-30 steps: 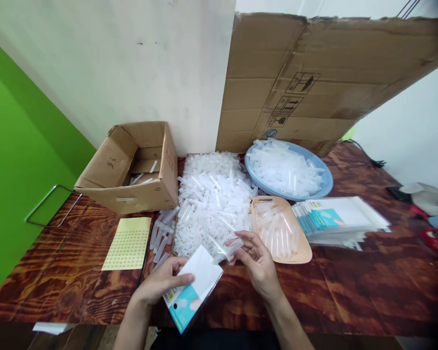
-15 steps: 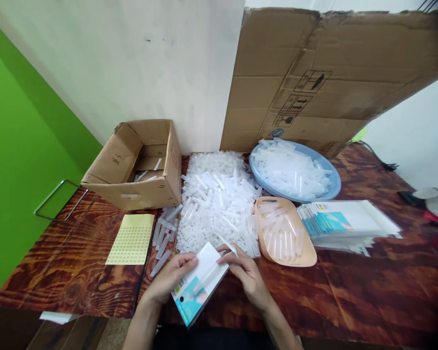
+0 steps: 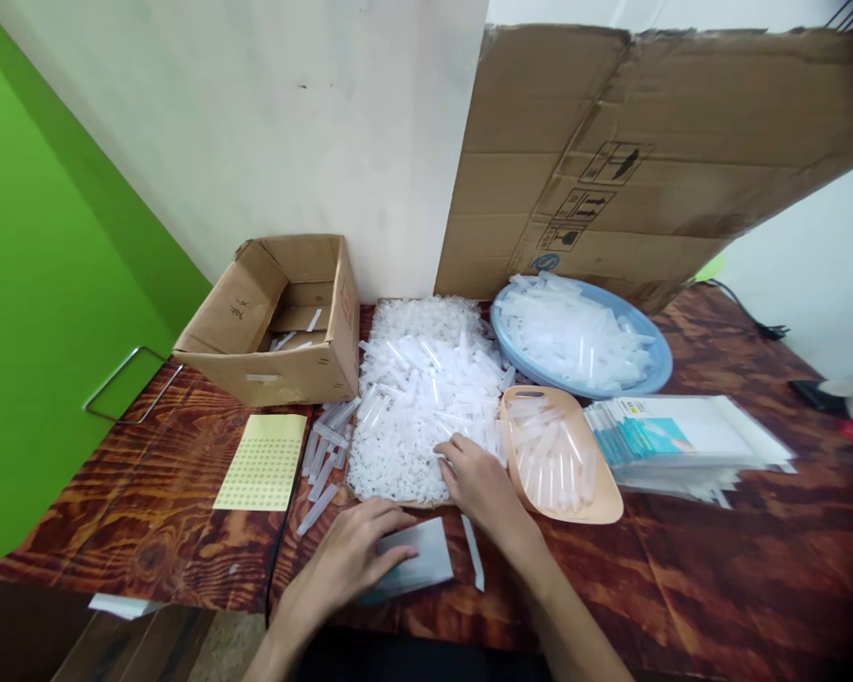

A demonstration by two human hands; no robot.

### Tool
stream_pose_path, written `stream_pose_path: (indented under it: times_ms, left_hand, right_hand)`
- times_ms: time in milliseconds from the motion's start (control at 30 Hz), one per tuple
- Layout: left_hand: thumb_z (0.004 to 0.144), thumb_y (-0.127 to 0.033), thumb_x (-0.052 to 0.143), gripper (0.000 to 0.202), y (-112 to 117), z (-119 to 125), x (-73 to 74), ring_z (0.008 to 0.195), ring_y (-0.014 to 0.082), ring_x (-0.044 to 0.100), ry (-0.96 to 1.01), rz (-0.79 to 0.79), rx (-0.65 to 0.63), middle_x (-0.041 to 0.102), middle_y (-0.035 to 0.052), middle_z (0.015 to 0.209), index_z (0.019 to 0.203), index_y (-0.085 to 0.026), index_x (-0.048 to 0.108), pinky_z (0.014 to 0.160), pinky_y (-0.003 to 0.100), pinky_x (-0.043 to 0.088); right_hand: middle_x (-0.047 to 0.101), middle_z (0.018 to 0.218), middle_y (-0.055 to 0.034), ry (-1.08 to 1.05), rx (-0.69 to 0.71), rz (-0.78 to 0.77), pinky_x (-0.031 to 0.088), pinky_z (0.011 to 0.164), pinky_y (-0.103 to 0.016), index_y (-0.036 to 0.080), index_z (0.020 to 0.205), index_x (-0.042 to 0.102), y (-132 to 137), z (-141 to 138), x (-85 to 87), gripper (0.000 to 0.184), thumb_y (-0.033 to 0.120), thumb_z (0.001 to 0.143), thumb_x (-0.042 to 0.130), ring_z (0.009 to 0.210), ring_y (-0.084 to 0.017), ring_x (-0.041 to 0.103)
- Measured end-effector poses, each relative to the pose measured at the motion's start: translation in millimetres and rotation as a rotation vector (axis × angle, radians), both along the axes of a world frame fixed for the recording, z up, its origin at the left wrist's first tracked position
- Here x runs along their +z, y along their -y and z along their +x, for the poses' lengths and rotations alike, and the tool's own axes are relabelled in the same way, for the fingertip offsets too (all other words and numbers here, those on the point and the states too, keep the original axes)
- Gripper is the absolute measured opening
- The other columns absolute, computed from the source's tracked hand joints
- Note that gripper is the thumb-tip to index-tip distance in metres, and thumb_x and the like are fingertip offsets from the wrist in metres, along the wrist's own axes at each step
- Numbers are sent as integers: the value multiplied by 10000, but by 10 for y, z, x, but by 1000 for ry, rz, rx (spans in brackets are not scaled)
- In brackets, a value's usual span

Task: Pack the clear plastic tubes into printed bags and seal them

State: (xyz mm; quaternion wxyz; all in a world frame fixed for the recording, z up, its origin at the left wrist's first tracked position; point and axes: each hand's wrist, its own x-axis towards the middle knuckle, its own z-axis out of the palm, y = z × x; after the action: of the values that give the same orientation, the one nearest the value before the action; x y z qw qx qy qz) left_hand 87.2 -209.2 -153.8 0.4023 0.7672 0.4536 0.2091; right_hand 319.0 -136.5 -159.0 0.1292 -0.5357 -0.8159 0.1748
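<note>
My left hand (image 3: 362, 549) grips a flat clear packet (image 3: 430, 557) with a white and teal card inside, low over the table's near edge. The thumb lies across the packet and the fingers curl over its far side. My right hand (image 3: 484, 488) reaches onto the heap of small white plastic pieces (image 3: 398, 459), its fingers bent at the near right part. Whatever is between those fingertips is too small to make out. A narrow whitish strip (image 3: 473, 554) lies on the wood between the packet and my right forearm. Translucent plastic tubes (image 3: 426, 365) cover the back of the heap.
A peach tray (image 3: 615, 507) of tubes stands right of the heap, before a blue basin (image 3: 658, 355) full of tubes. Stacked packets (image 3: 689, 431) lie further right. Leftward are loose tubes (image 3: 317, 507), a yellow sticker sheet (image 3: 262, 464) and an open cardboard box (image 3: 291, 379).
My right hand has left the packet and moved up onto the heap. The packet has turned and lowered in my left hand. A whitish strip now lies on the table.
</note>
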Motion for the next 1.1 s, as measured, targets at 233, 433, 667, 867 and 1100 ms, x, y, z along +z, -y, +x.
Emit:
stream_pose_path:
  times_ms: [233,433,667,867,1100]
  left_hand:
    - [1009,-267,528,182,-351,147,-39,921,230,645,-41,324,357,704,73,942,979,-198,693,854,342,487]
    - [938,-300,647,195,-998,365,-212,971,271,645,-246,493,612,694,104,1016,1091,-181,664,872,376,483]
    - [924,-225,613,65,-1258,429,-228,937,285,640,-217,512,634,677,99,938,922,-177,656,871,413,482]
    - [991,-270,545,176,-867,230,-18,1001,224,678,-49,421,305,715,66,1079,1152,-209,581,880,332,517]
    - [1035,-273,456,202,-417,296,-102,1040,228,680,68,214,262,703,78,1129,1207,-222,550,900,348,523]
  right_hand:
    - [661,973,-91,205,13,34,445,664,-274,178,968,623,-96,-247,-117,108,85,938,578,831,-223,654]
    - [657,985,-75,92,-17,77,470,702,-291,194,1021,652,-59,-182,-75,157,150,1005,502,866,-226,662]
    - [703,863,-59,-740,-262,0,525,667,-299,183,998,713,-18,-49,-10,154,275,972,591,757,-204,673]
    - [680,718,-11,-1148,-316,-209,501,576,-265,178,1023,732,-31,-44,111,210,351,909,693,581,-142,594]
    - [671,750,-17,-1064,-154,-332,515,601,-277,180,938,757,14,-136,80,174,340,900,699,626,-157,627]
